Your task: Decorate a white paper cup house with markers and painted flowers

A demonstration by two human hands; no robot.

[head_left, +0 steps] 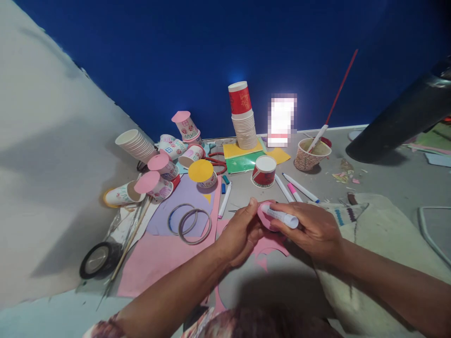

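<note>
My left hand [243, 230] is closed around a round pink paper piece [261, 217] at the front middle of the table. Whether a cup sits behind that piece is hidden by my fingers. In my right hand [313, 227] is a white glue stick [283, 217], gripped between thumb and fingers and tilted so its far end meets the pink piece. Cut pink paper scraps [269, 246] lie just below both hands. Beyond them an upside-down red paper cup [264, 172] stands beside several markers [299, 187].
Decorated cups [155, 184] with pink tops crowd the left. A tall paper cup stack [244, 126] stands at the back. Tape rings [195, 226] lie on coloured paper. A cup holding a brush [312, 157] and a dark cylinder [398, 117] are at right.
</note>
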